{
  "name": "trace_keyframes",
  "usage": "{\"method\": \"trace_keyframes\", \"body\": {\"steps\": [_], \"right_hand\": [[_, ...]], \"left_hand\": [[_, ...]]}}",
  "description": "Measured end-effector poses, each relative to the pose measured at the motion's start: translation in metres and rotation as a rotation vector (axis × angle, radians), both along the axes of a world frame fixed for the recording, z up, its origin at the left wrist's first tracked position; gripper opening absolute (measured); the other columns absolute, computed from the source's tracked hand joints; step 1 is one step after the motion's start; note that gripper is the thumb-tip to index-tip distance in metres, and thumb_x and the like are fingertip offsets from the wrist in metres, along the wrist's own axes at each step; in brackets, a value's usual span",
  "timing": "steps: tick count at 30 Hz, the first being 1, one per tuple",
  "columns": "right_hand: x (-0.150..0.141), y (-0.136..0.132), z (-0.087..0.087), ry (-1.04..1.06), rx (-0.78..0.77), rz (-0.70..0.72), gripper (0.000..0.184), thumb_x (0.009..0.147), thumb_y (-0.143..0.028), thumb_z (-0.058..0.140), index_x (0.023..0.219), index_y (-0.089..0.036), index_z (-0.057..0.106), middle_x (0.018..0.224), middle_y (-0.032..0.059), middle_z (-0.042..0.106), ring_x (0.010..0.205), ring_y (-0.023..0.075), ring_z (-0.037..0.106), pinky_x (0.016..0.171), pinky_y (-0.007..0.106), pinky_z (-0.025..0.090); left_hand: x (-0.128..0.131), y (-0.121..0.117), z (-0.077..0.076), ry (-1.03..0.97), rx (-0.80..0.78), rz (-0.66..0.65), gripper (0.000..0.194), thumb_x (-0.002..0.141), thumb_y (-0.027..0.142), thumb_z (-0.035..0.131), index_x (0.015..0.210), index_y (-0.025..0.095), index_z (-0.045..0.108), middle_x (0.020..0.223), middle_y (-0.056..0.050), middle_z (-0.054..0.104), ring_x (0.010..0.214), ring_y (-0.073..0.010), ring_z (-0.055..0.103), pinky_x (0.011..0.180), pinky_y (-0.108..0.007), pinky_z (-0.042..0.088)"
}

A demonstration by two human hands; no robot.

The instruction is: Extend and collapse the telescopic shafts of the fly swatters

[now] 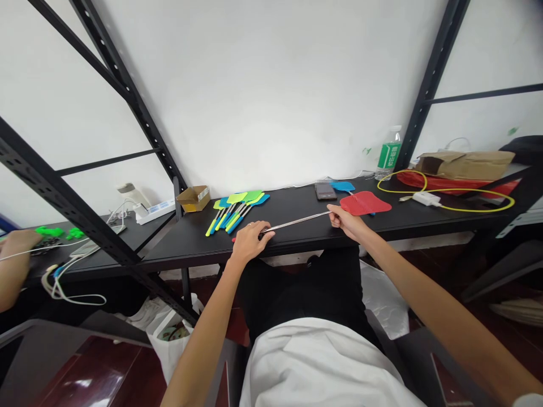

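Head view: your right hand point(345, 221) pinches the red fly swatter point(365, 203) shaft just below its head, nearer that end. Your left hand point(250, 242) curls its fingers over the handle end. Long axis runs left-right, along the near edge of the black bench top point(190, 243).

The left hand point(250, 242) is covering the handle end of the swatter point(292, 224), and the frame edge is cutting off a co-worker's arm point(12, 265) left of that hand.
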State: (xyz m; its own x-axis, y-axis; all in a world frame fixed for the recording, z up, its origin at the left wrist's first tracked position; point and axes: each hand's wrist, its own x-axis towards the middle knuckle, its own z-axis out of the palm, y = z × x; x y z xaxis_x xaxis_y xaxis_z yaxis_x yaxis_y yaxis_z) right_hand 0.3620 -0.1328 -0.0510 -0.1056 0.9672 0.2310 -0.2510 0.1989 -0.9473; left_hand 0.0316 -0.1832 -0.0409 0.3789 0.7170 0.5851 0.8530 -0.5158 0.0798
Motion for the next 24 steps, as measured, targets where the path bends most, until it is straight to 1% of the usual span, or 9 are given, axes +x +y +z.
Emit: {"method": "trace_keyframes", "body": {"steps": [2,5,13,15,18,20,24], "right_hand": [[-0.0001,0.0002,-0.0001,0.001,-0.001,0.0,0.048,0.079,-0.05,0.079,0.05,-0.018,0.058,0.048,-0.002,0.04,0.047,0.0087,0.033,0.045,0.026,0.027],[-0.001,-0.0011,0.0011,0.004,0.0,-0.007,0.048,0.078,-0.05,0.08,0.05,-0.018,0.058,0.047,-0.0018,0.04,0.047,0.0089,0.034,0.045,0.026,0.027],[-0.002,-0.0042,0.0034,0.014,0.009,-0.024,0.047,0.077,-0.049,0.081,0.05,-0.017,0.058,0.048,-0.0014,0.043,0.048,0.0091,0.036,0.046,0.027,0.029],[-0.0011,-0.0028,0.0021,0.009,0.008,-0.018,0.047,0.078,-0.049,0.08,0.051,-0.017,0.058,0.048,-0.0016,0.042,0.048,0.0087,0.035,0.046,0.027,0.029],[0.0001,-0.0002,-0.0001,-0.001,0.001,-0.009,0.047,0.079,-0.05,0.078,0.051,-0.018,0.058,0.048,-0.0022,0.041,0.047,0.0082,0.034,0.046,0.026,0.028],[0.0005,0.0005,-0.0007,-0.008,0.0,-0.004,0.048,0.079,-0.051,0.078,0.051,-0.018,0.058,0.048,-0.0024,0.041,0.047,0.0083,0.034,0.046,0.026,0.028],[-0.0006,-0.0019,0.0013,-0.018,0.014,-0.005,0.048,0.079,-0.052,0.078,0.051,-0.018,0.057,0.048,-0.0021,0.041,0.047,0.0089,0.034,0.046,0.027,0.029]], "left_hand": [[-0.0003,-0.0002,-0.0006,-0.014,0.0,-0.002,0.023,0.1,0.043,0.053,0.109,0.024,0.062,0.096,-0.002,0.07,0.089,-0.0201,0.063,0.08,-0.031,0.043],[-0.0013,0.0003,-0.0012,-0.012,-0.006,-0.017,0.02,0.102,0.039,0.05,0.105,0.024,0.062,0.094,-0.002,0.069,0.089,-0.0201,0.063,0.079,-0.031,0.043],[-0.0019,0.0021,-0.0013,0.014,-0.015,-0.028,0.035,0.106,0.039,0.036,0.095,0.024,0.066,0.088,-0.003,0.069,0.084,-0.0196,0.062,0.076,-0.031,0.042],[-0.0013,0.0014,-0.0008,0.011,-0.014,-0.023,0.034,0.106,0.041,0.038,0.097,0.024,0.066,0.09,-0.003,0.07,0.086,-0.02,0.062,0.076,-0.031,0.042],[-0.0007,0.0001,-0.0007,-0.005,-0.011,-0.008,0.027,0.102,0.045,0.047,0.107,0.025,0.064,0.095,-0.003,0.071,0.089,-0.0207,0.063,0.078,-0.031,0.043],[-0.0007,-0.0001,-0.0011,-0.012,-0.008,0.009,0.024,0.1,0.044,0.052,0.109,0.025,0.062,0.093,-0.002,0.07,0.088,-0.021,0.063,0.078,-0.032,0.043],[-0.0016,0.0013,-0.0026,0.002,-0.003,0.009,0.021,0.103,0.04,0.047,0.105,0.025,0.061,0.092,-0.002,0.069,0.087,-0.0208,0.063,0.077,-0.032,0.043]]}}
